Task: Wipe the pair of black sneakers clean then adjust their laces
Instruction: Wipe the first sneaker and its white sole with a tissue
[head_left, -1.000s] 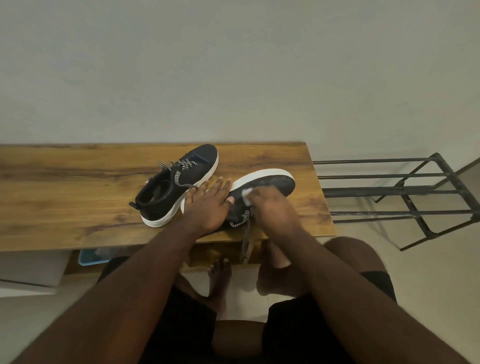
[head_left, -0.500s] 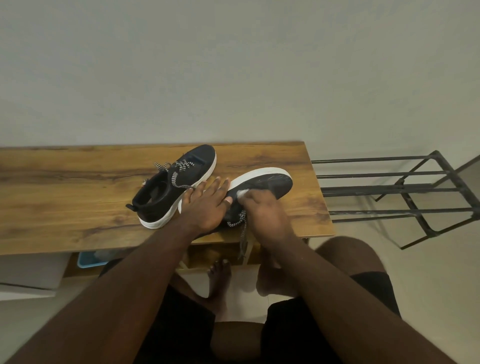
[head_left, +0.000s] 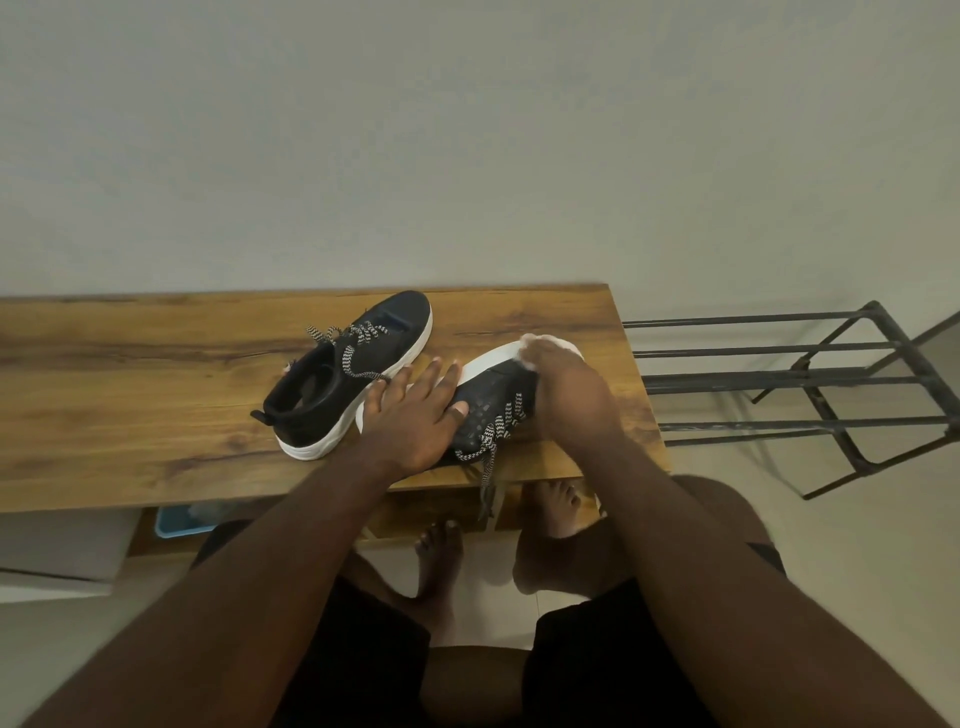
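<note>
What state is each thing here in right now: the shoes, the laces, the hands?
Near sneaker: tipped on its side, lace dangling over the table edge.
Far sneaker: upright on the table, laces loose, untouched.
Left hand: fingers straight, pressing the near sneaker down.
Right hand: curled round a white wipe, at the toe end of the sole.

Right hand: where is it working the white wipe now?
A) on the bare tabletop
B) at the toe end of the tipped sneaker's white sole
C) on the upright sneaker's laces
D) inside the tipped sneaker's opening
B: the right hand presses the white wipe against the toe end of the tipped sneaker, at its white sole, while the left hand steadies that shoe.
</note>
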